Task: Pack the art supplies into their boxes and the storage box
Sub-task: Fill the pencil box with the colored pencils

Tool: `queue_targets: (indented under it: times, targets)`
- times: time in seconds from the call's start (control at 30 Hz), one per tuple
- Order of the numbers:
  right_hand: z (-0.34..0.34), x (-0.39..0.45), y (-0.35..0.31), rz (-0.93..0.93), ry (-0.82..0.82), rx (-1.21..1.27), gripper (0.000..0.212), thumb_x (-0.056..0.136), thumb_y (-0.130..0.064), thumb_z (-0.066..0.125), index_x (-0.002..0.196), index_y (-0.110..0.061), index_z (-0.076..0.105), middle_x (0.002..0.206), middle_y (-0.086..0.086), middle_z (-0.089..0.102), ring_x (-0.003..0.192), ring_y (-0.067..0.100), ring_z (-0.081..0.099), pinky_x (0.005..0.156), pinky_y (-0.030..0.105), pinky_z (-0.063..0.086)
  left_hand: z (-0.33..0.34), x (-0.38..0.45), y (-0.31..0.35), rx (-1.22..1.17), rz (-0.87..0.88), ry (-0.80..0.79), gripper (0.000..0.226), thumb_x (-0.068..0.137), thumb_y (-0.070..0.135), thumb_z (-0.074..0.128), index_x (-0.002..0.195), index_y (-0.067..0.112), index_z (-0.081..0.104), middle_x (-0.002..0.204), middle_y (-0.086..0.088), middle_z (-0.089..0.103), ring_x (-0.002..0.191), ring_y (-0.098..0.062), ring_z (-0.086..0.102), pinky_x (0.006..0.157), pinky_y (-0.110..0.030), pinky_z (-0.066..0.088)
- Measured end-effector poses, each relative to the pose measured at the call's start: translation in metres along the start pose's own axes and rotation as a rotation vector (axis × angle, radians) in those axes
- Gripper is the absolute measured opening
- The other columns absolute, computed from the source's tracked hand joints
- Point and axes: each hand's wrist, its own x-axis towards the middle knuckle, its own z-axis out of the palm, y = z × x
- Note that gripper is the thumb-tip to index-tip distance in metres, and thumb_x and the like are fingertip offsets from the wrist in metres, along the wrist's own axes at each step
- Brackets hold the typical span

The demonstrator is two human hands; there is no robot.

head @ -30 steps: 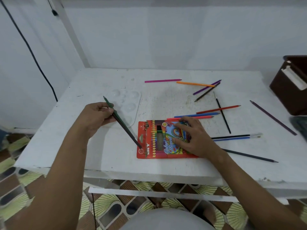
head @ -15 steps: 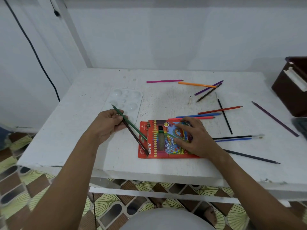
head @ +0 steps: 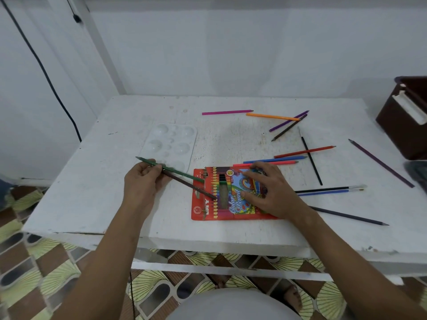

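Left hand (head: 143, 181) near the left of the white desk (head: 92, 199), fingers (head: 157, 168) pinching a green pencil (head: 175, 171) and a brown pencil (head: 191, 186), both tips reaching onto the red pencil box (head: 208, 210); white palette (head: 171, 144) just behind. Right hand (head: 270, 192) pressing flat on the box, fingers spread and relaxed, grasping nothing. Loose pencils scattered further right: pink (head: 227, 112), orange (head: 272, 116), blue (head: 275, 160), two brushes (head: 330, 190). Dark brown storage box (head: 402, 125) at the far right edge
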Motion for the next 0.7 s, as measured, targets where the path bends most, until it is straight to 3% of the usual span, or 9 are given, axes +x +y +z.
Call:
queue_targets:
  times: [0.2, 0.33, 0.47, 0.6, 0.7]
  targets:
    - [0.001, 0.000, 0.000, -0.002, 0.001, -0.001, 0.067, 0.077, -0.062, 0.054, 0.129, -0.020, 0.055, 0.137, -0.001, 0.040, 0.127, 0.010, 0.032, 0.106, 0.036, 0.039, -0.019, -0.005, -0.006, 0.011, -0.011, -0.008, 0.063, 0.091, -0.011, 0.052, 0.140, 0.022, 0.031, 0.093, -0.015, 0.067, 0.089, -0.025, 0.069, 0.081, -0.037, 0.058]
    - [0.001, 0.000, -0.001, 0.007, 0.002, 0.003, 0.065, 0.077, -0.058, 0.057, 0.130, -0.020, 0.055, 0.138, 0.000, 0.040, 0.128, 0.011, 0.032, 0.106, 0.035, 0.038, -0.020, -0.008, 0.000, 0.159, -0.044, -0.100, 0.042, 0.088, -0.009, 0.057, 0.127, 0.005, 0.049, 0.090, -0.019, 0.067, 0.087, -0.028, 0.071, 0.079, -0.037, 0.059]
    - [0.001, -0.001, 0.001, -0.001, 0.010, 0.006, 0.064, 0.077, -0.059, 0.057, 0.129, -0.021, 0.056, 0.137, -0.001, 0.041, 0.126, 0.011, 0.033, 0.105, 0.035, 0.039, -0.017, -0.014, 0.003, 0.345, -0.058, -0.136, 0.026, 0.088, -0.005, 0.060, 0.114, 0.001, 0.061, 0.094, -0.026, 0.068, 0.079, -0.024, 0.072, 0.066, -0.024, 0.059]
    - [0.001, 0.000, 0.002, -0.007, 0.009, 0.001, 0.067, 0.077, -0.065, 0.052, 0.128, -0.022, 0.055, 0.136, -0.002, 0.041, 0.126, 0.010, 0.033, 0.104, 0.035, 0.039, -0.017, -0.013, 0.006, 0.487, -0.040, -0.146, 0.027, 0.087, -0.003, 0.063, 0.113, 0.004, 0.063, 0.089, -0.021, 0.069, 0.069, -0.015, 0.072, 0.060, -0.017, 0.056]
    - [0.002, 0.000, 0.002, -0.002, 0.008, 0.006, 0.063, 0.078, -0.059, 0.058, 0.129, -0.022, 0.055, 0.137, -0.002, 0.040, 0.127, 0.011, 0.034, 0.104, 0.037, 0.041, -0.022, -0.008, 0.014, 0.465, 0.011, -0.105, 0.034, 0.087, 0.000, 0.064, 0.119, 0.009, 0.060, 0.085, -0.017, 0.071, 0.075, -0.019, 0.072, 0.066, -0.020, 0.058]
